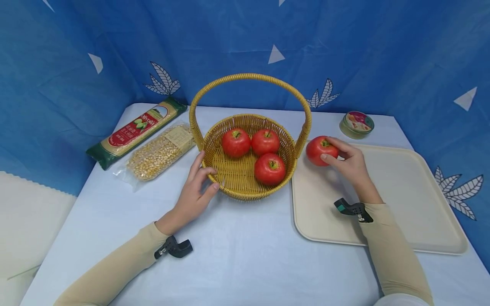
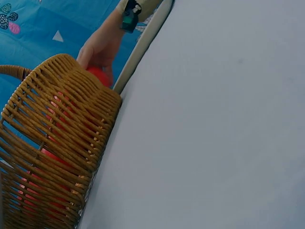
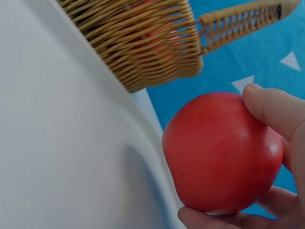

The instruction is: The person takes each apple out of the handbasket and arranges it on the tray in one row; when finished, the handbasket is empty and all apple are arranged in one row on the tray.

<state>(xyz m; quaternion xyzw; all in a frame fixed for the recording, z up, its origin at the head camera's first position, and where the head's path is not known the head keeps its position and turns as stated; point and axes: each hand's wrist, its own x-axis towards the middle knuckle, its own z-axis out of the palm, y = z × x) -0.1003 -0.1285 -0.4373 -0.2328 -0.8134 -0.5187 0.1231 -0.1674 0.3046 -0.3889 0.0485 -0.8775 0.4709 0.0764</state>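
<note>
A red apple [image 1: 317, 151] is held by my right hand [image 1: 350, 163], thumb on the near side and fingers over the top. It hangs just right of the wicker basket [image 1: 250, 195], over the left part of the beige tray [image 1: 325, 221]. The right wrist view shows this apple [image 3: 221, 152] large, raised off the tray. Inside the basket sit three more red apples [image 1: 269, 169], at the back and right. My left hand [image 1: 194, 193] touches the basket's left rim with loosely spread fingers; none of them show in the left wrist view.
A tall handle [image 1: 250, 76] arches over the basket. Left of it lie a pasta packet [image 1: 139, 129] and a clear bag of corn kernels [image 1: 160, 153]. Behind the tray stands a round tin [image 1: 357, 125]. A blue curtain [image 1: 229, 38] hangs along the table's back.
</note>
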